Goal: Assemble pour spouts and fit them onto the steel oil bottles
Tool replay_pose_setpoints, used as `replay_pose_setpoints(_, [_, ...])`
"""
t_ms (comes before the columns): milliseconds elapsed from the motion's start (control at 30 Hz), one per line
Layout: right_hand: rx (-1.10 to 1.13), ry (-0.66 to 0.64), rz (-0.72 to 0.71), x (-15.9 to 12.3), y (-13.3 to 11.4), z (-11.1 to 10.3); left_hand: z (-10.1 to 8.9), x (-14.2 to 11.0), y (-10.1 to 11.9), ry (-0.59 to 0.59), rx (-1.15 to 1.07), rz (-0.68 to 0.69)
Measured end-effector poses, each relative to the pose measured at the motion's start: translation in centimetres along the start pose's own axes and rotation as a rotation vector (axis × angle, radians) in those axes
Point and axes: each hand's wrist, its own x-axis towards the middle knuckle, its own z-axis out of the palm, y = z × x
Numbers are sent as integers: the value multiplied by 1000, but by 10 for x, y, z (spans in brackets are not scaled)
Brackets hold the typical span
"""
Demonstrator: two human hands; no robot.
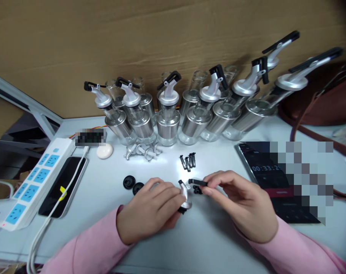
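Pink sleeves led to our left hand, clasping a pourer spout, and right hand, pinching a black lever, long axis aimed leftward at the spout.

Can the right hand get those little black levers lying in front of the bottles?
Probably yes: the black levers lie just beyond the right hand, with no bottle between. But its fingers already pinch a black piece, which might make grabbing another awkward.
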Motion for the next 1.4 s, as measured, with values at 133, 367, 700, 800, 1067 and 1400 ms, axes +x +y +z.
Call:
replay_pose_setpoints(133, [-38,37,54,1,2,2,-2,-1,0,8,-27,53])
replay_pose_setpoints(367, [-45,55,50,-6,5,5,-3,-1,0,-21,-37,103])
replay_pose_setpoints(700, [-61,-18,-20,4,-7,4,-4,0,1,-10,-42,124])
replay_pose_setpoints(800, [-54,-18,-45,4,-8,5,-4,0,1,15,-28,100])
replay_pose_setpoints(1067, [-82,-80,-25,5,-9,5,-3,-1,2,34,-14,52])
replay_pose_setpoints(1400, [-89,-103,4,5,-10,7,-3,0,2,78,25,18])
